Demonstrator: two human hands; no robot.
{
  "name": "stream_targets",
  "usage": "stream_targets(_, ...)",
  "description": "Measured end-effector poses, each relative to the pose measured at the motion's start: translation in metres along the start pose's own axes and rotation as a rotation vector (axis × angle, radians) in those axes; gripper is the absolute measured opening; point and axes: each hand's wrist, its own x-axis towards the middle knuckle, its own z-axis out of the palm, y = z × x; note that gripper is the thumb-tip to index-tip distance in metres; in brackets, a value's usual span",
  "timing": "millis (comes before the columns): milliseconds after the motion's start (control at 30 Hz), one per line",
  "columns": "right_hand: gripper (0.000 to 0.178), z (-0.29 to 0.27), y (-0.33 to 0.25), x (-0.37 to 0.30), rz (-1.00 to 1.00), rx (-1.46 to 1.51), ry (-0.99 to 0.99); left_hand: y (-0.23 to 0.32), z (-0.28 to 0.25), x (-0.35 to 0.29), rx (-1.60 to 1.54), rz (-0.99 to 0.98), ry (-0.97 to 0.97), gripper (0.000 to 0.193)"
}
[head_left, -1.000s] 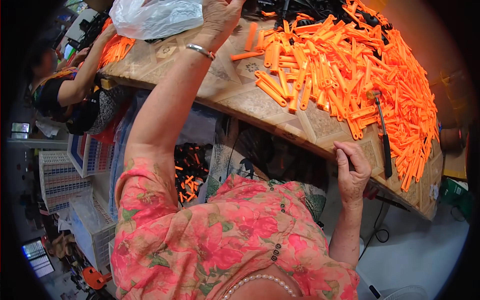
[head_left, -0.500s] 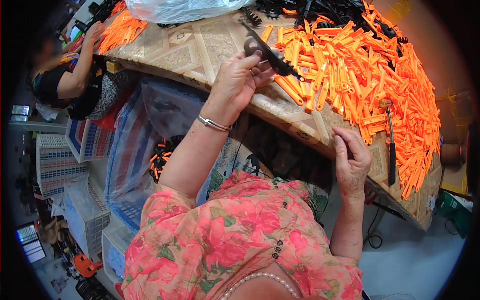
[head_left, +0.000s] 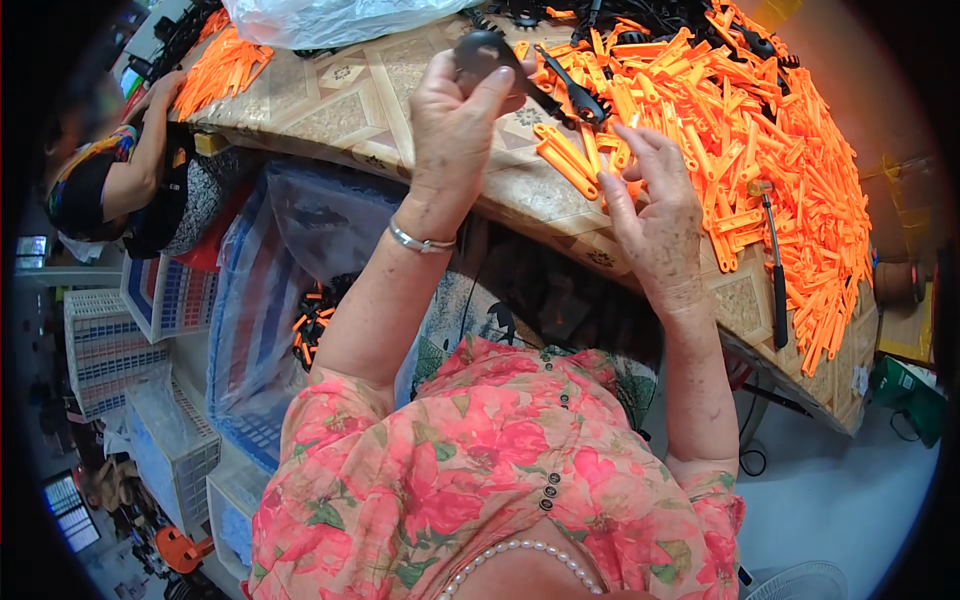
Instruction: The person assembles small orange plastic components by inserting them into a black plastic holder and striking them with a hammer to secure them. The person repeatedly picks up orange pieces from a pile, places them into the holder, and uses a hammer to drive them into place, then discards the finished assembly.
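Over the table's near edge, my left hand (head_left: 455,130) is closed on a black utensil piece with a rounded head (head_left: 482,55), its dark shaft pointing right toward the orange handles (head_left: 680,120). What exact kind of utensil it is, I cannot tell. Close to its tip is another black piece (head_left: 575,92) with a toothed end, among the orange ones. My right hand (head_left: 655,205) is at the near side of the pile, thumb and forefinger apart, beside a few loose orange handles (head_left: 566,162).
A hammer (head_left: 775,265) with a black grip lies on the pile's right side. A clear plastic bag (head_left: 340,20) is at the far side of the table (head_left: 330,115). A lined basket (head_left: 250,330) with orange-and-black pieces stands below left. Another person (head_left: 125,180) works at far left.
My right hand has moved up and left to the orange handles, its fingers spreading. My left hand has shifted slightly left and the black piece in it has turned, showing its rounded head.
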Motion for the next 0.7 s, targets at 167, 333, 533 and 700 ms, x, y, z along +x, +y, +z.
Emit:
stream_targets(167,0.036,0.008,0.002,-0.013,-0.084,-0.152,-0.047,0.008,-0.026,-0.031,-0.128,-0.178,0.086,0.018)
stream_targets(333,0.033,0.017,0.002,-0.012,-0.134,-0.333,-0.066,0.011,-0.03,-0.057,-0.204,-0.32,0.141,0.026)
stream_targets(533,0.026,0.015,-0.013,-0.011,-0.171,-0.121,0.069,0.002,-0.019,-0.074,-0.266,-0.361,0.076,0.032)
stream_targets(700,0.024,0.017,-0.02,-0.023,-0.042,0.434,-0.01,0.002,-0.006,-0.082,-0.167,-0.357,-0.026,0.032)
